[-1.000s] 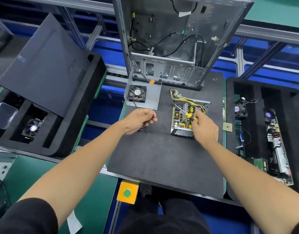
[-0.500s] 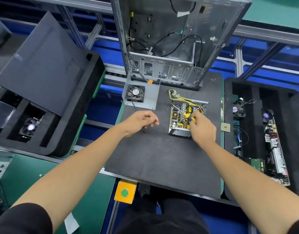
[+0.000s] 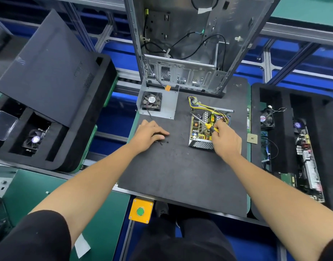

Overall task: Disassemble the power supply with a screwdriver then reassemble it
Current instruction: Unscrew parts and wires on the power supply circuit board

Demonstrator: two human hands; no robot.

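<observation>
The opened power supply (image 3: pixel 199 136) lies on the black mat (image 3: pixel 180 176), its circuit board and yellow wires exposed. Its grey cover with a fan (image 3: pixel 158 102) lies apart at the mat's far left. My right hand (image 3: pixel 225 140) grips the yellow-handled screwdriver (image 3: pixel 209 126), whose shaft points up-left over the board. My left hand (image 3: pixel 149 135) is down on the mat with fingers curled, beside a few small black screws (image 3: pixel 162 143). Whether it pinches a screw is hidden.
An open metal computer case (image 3: pixel 190 53) stands at the mat's far edge. Black foam trays sit at left (image 3: pixel 52 129) and right (image 3: pixel 286 129), holding fans and circuit boards. A small chip (image 3: pixel 252 138) lies at the mat's right edge. A yellow button box (image 3: pixel 141 210) is near me.
My left hand has dropped from above the mat down onto it, next to the loose screws. My right hand stays on the screwdriver over the board.
</observation>
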